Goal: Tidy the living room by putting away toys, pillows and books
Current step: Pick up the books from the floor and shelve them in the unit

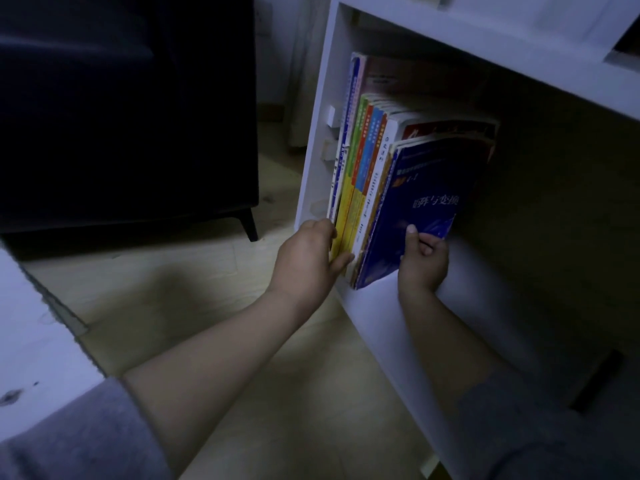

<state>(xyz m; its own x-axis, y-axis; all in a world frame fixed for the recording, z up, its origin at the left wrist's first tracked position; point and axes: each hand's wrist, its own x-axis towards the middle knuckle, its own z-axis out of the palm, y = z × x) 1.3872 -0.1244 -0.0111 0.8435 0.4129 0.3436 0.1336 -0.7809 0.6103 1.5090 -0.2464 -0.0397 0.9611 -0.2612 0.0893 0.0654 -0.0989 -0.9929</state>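
The right grip (424, 261) pinches the near lower corner of a blue book (426, 202), thumb on its cover. The book leans at the right end of a row of upright books (360, 161) in the white shelf compartment (317, 140). The left grip (304, 258) holds the row's left end, thumb across the yellow spines. A dark sofa (121, 116) stands to the left on the wooden floor (173, 289).

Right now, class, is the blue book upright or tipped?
Upright: blue book stands on end beside the row, right hand gripping its corner.
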